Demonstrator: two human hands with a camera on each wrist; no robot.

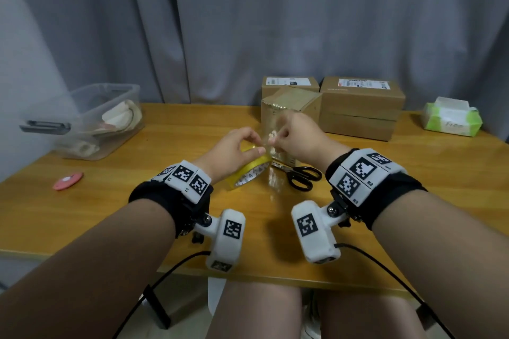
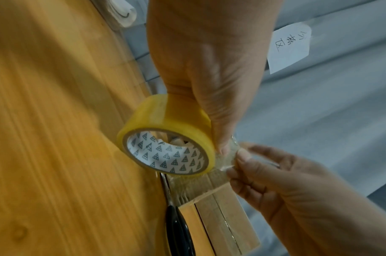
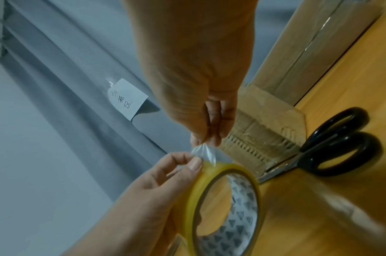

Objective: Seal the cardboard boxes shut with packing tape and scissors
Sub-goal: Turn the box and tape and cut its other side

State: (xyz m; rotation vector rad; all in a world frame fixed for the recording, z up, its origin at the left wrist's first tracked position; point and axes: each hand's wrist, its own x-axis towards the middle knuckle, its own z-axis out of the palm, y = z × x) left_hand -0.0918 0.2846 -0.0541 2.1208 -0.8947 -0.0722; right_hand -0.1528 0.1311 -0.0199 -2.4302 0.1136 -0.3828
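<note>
My left hand (image 1: pixel 254 146) grips a yellow roll of clear packing tape (image 1: pixel 249 170) just above the wooden table, thumb on its outer face (image 2: pixel 220 142). My right hand (image 1: pixel 275 138) pinches the roll's free end (image 3: pixel 205 154), peeled a short way off the roll (image 3: pixel 209 180). Black-handled scissors (image 1: pixel 303 176) lie on the table just right of the roll, blades toward it. A small cardboard box (image 1: pixel 292 102) with old tape on its flaps stands right behind my hands, partly hidden by them.
Two larger labelled boxes (image 1: pixel 360 107) (image 1: pixel 289 84) stand behind the small one at the table's back edge. At the left is a clear plastic bin (image 1: pixel 91 118) and a pink disc (image 1: pixel 68 180). A tissue pack (image 1: pixel 451 118) sits far right. A grey curtain hangs behind.
</note>
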